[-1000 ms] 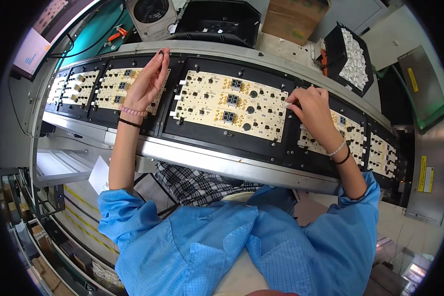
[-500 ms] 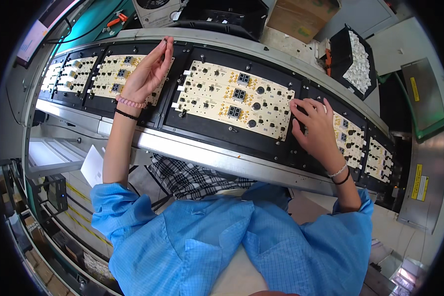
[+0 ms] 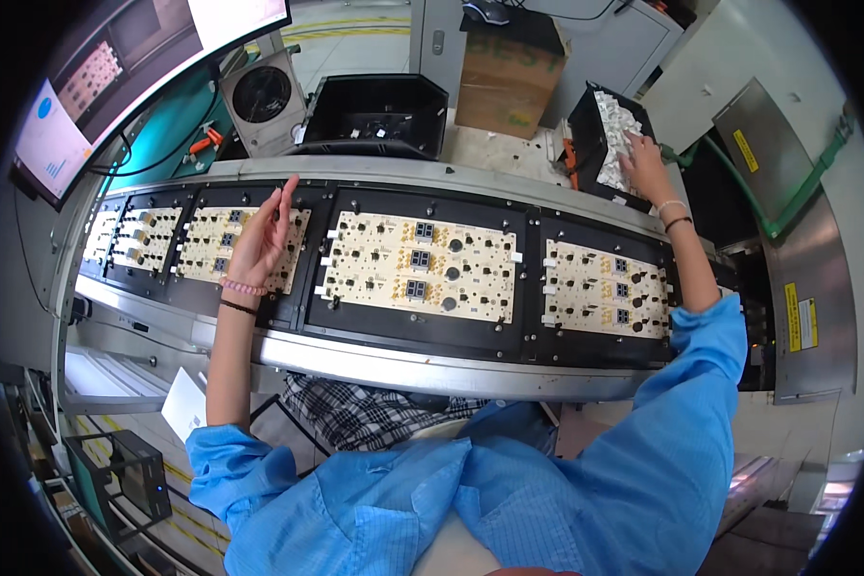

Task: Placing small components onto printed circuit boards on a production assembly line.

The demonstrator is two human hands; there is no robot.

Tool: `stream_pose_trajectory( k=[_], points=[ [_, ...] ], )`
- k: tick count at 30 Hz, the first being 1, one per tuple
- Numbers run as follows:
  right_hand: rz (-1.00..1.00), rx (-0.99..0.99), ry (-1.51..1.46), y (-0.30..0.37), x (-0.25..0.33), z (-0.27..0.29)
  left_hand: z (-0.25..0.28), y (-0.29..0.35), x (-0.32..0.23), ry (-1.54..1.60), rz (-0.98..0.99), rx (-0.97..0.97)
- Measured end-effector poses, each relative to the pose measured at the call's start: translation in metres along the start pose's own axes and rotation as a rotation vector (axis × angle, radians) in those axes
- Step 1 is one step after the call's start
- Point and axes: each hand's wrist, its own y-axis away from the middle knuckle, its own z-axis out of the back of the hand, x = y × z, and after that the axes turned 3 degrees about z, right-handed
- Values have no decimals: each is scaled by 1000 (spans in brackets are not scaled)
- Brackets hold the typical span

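My right hand [image 3: 646, 170] reaches into a black bin [image 3: 586, 117] of small white plastic connectors [image 3: 612, 120]; its fingers are apart and touch the pile. My left hand [image 3: 262, 240] hovers over the left circuit board [image 3: 202, 259], its fingers pressed together. A small dark thing seems to sit at those fingertips, too small to make out. Between my hands lies a cream circuit board [image 3: 374, 278] with several digit displays [image 3: 420, 259] and round black parts. White connectors stand at its left edge, and one white connector [image 3: 516, 257] sits at its right edge.
The boards rest in black carrier trays [image 3: 422, 331] along a metal rail [image 3: 403, 377]. More boards lie at far left, another circuit board [image 3: 595, 288] at right. Behind stand a black tray [image 3: 374, 106], a cardboard box [image 3: 504, 86], a fan [image 3: 261, 94] and a monitor [image 3: 144, 77].
My right hand has left the middle board's right edge and moved up into the connector bin. A white connector now shows at that edge. My left hand is slightly lower in view, which has shifted.
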Motion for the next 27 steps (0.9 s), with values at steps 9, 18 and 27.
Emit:
stream_pose_trajectory(
  k=[9, 18, 27],
  points=[
    [8, -116, 8, -37, -4, -36, 26, -2, -7, -46, 35, 57],
    [-118, -280, -137, -37, 3, -44, 10, 5, -11, -45, -49, 28],
    [-104, -302, -482, -62, -63, -58, 34, -10, -31, -27, 20, 217]
  ],
)
